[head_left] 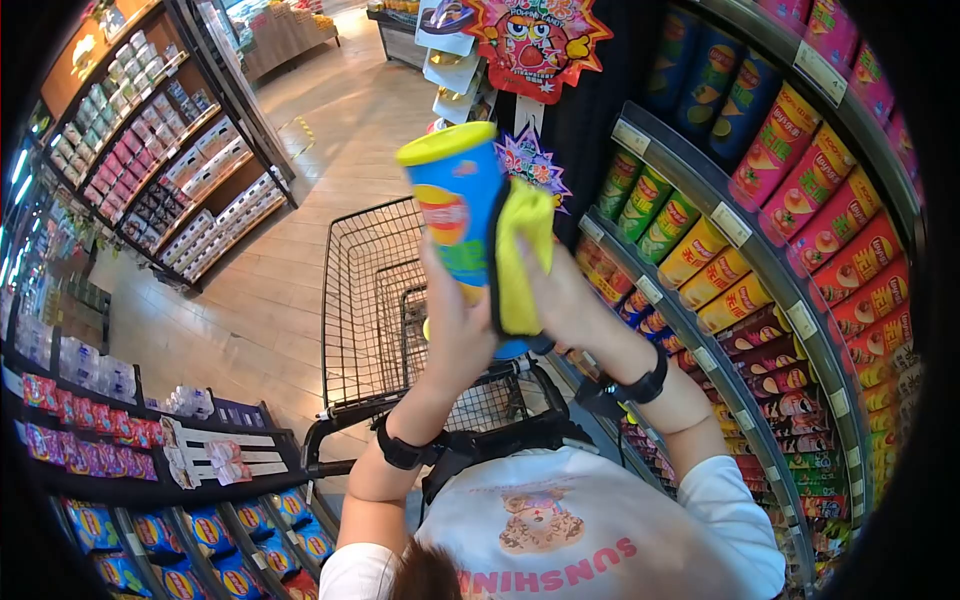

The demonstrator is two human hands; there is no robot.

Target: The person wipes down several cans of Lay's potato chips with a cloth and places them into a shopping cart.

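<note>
In the head view, my left hand (458, 325) is wrapped round the lower part of a blue chip canister (455, 205) with a yellow lid, held tilted above the shopping cart (370, 290). My right hand (560, 295) holds a yellow-green cloth (522, 265) with a dark edge against the canister's right side. Both wrists wear black straps. Part of something blue shows below the cloth; what it is cannot be made out.
Shelves (735, 225) of chip canisters and bags curve along the right. A popping candy display (535, 45) hangs ahead. Bagged snacks (160, 530) line the lower left, and a tall shelf unit (150, 150) stands at the upper left. Wooden flooring (200, 335) runs between them.
</note>
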